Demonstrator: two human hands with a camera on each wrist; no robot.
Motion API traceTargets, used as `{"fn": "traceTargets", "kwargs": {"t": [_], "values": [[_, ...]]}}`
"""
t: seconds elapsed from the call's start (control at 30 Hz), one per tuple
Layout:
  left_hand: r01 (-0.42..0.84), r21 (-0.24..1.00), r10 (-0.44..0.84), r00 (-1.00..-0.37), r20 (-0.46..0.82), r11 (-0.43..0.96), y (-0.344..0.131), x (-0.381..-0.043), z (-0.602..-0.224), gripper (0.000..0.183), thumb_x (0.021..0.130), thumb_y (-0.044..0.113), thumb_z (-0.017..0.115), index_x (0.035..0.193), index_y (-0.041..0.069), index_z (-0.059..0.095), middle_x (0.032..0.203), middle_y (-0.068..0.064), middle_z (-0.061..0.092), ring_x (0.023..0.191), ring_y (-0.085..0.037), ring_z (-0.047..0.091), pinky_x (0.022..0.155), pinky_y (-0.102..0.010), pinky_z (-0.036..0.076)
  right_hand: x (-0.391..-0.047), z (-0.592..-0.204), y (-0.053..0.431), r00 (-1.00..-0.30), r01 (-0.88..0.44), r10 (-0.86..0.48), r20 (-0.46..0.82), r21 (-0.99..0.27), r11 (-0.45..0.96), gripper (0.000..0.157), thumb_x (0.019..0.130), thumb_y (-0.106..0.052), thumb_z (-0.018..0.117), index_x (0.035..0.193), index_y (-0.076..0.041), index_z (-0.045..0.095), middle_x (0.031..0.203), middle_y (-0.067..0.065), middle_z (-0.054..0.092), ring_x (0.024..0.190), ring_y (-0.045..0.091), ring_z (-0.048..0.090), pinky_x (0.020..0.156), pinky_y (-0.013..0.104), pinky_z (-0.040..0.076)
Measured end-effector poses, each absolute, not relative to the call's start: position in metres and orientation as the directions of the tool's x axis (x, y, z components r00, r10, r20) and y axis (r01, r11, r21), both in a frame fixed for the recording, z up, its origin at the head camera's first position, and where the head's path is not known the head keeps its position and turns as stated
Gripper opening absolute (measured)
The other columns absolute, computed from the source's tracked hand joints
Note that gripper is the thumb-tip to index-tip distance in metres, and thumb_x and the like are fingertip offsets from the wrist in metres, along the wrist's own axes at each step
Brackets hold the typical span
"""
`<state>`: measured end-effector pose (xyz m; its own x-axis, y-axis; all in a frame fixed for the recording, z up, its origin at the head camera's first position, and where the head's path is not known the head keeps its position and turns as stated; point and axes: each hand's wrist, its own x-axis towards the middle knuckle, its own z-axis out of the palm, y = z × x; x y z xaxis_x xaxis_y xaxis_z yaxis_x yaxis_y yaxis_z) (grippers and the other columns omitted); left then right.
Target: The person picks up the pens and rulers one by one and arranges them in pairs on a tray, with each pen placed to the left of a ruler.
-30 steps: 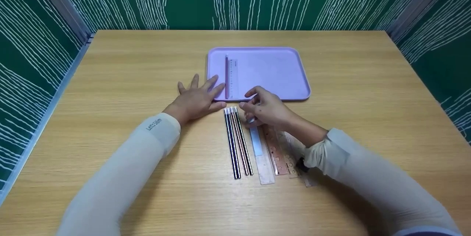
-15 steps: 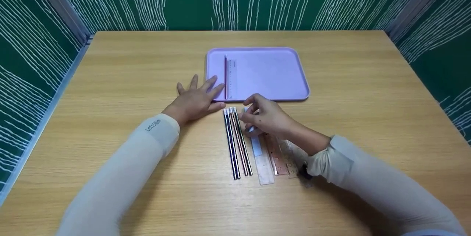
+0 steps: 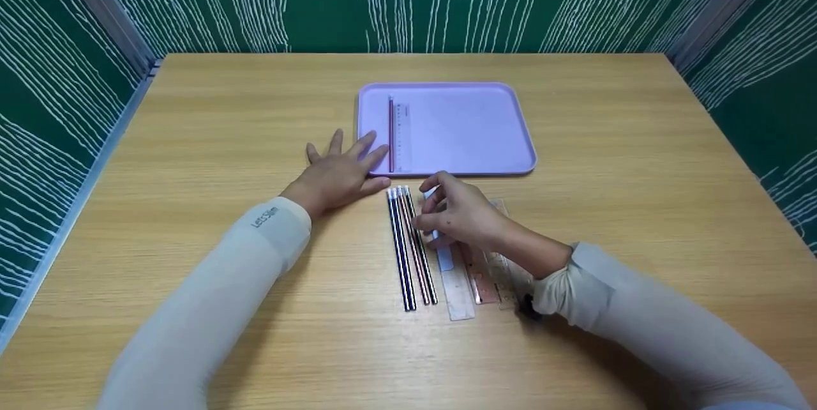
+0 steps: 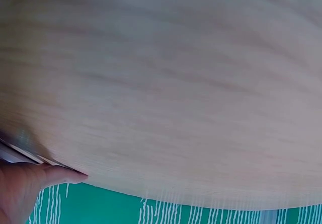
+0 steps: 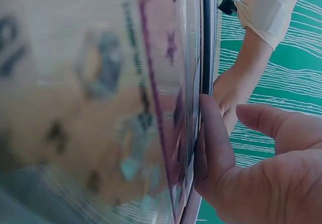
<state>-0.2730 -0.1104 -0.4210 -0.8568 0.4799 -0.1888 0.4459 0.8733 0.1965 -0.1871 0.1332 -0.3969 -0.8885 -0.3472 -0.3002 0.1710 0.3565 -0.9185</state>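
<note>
My left hand (image 3: 335,177) lies spread across the near-left corner of the purple tray (image 3: 472,129) and the table beside it. Inside the tray, a red pencil (image 3: 391,135) and a clear ruler (image 3: 402,138) lie side by side. My right hand (image 3: 466,209) is over the top of a ruler with a light-blue strip (image 3: 456,288); its fingertips are bent toward it. Thumb and finger stand apart in the right wrist view, one finger (image 5: 216,138) against the flat items' edge. Several striped pencils (image 3: 408,250) lie just left of that hand.
A pink ruler (image 3: 482,279) and a clear patterned ruler (image 3: 504,285) lie partly hidden under my right forearm. The wooden table (image 3: 210,116) reaches a green wall with white streaks (image 3: 325,7) at the back.
My right hand has slid a little toward me along the light-blue-striped ruler, baring its top end. The left hand stays in place on the tray corner.
</note>
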Motion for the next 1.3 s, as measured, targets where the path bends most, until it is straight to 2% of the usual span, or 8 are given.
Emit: {"fn": "traceTargets", "kwargs": {"t": [0.23,0.4,0.53,0.83,1.3], "values": [[0.449,0.197,0.482,-0.858,-0.179,0.872,-0.1104,-0.2730,-0.4209,0.080,0.095,0.082,0.025,0.163,0.043,0.012,0.174,0.006,0.000,0.155,-0.053,-0.006,0.109,-0.086,-0.001,-0.1865,-0.3988,0.1316,-0.900,0.113,-0.337,-0.276,-0.895,0.431,0.064,0.075,0.007,0.082,0.128,-0.003,0.048,0.105,0.014,0.060,0.084,0.023,0.067,0.070,0.040,0.064],[0.448,0.191,0.481,-0.857,-0.185,0.873,-0.1102,-0.2733,-0.4209,0.079,0.095,0.082,0.025,0.163,0.043,0.012,0.174,0.006,0.000,0.155,-0.053,-0.006,0.109,-0.086,0.000,-0.1874,-0.4009,0.1323,-0.916,-0.008,-0.340,-0.213,-0.837,0.547,0.061,0.071,0.001,0.087,0.121,-0.006,0.053,0.095,0.007,0.064,0.078,0.018,0.063,0.068,0.032,0.060],[0.457,0.184,0.487,-0.855,-0.181,0.870,-0.1101,-0.2736,-0.4198,0.079,0.096,0.080,0.027,0.164,0.042,0.013,0.174,0.006,0.001,0.155,-0.054,-0.005,0.108,-0.087,0.001,-0.1883,-0.4019,0.1328,-0.922,-0.063,-0.342,-0.181,-0.801,0.595,0.061,0.069,-0.006,0.091,0.118,-0.007,0.054,0.091,0.003,0.065,0.077,0.016,0.061,0.070,0.031,0.053],[0.455,0.205,0.490,-0.852,-0.184,0.867,-0.1116,-0.2739,-0.4216,0.079,0.096,0.080,0.026,0.163,0.042,0.012,0.174,0.007,-0.001,0.155,-0.054,-0.006,0.108,-0.087,-0.001,-0.1872,-0.4038,0.1321,-0.920,-0.068,-0.347,-0.184,-0.797,0.601,0.067,0.066,-0.010,0.095,0.118,-0.009,0.054,0.093,0.005,0.066,0.078,0.017,0.062,0.072,0.034,0.054],[0.457,0.197,0.491,-0.851,-0.188,0.867,-0.1112,-0.2740,-0.4204,0.079,0.096,0.079,0.028,0.164,0.041,0.012,0.174,0.006,-0.001,0.154,-0.054,-0.006,0.108,-0.087,0.000,-0.1859,-0.3993,0.1337,-0.903,-0.005,-0.355,-0.243,-0.818,0.575,0.062,0.068,0.005,0.089,0.118,-0.008,0.054,0.098,0.007,0.063,0.080,0.017,0.063,0.072,0.031,0.058]]}}
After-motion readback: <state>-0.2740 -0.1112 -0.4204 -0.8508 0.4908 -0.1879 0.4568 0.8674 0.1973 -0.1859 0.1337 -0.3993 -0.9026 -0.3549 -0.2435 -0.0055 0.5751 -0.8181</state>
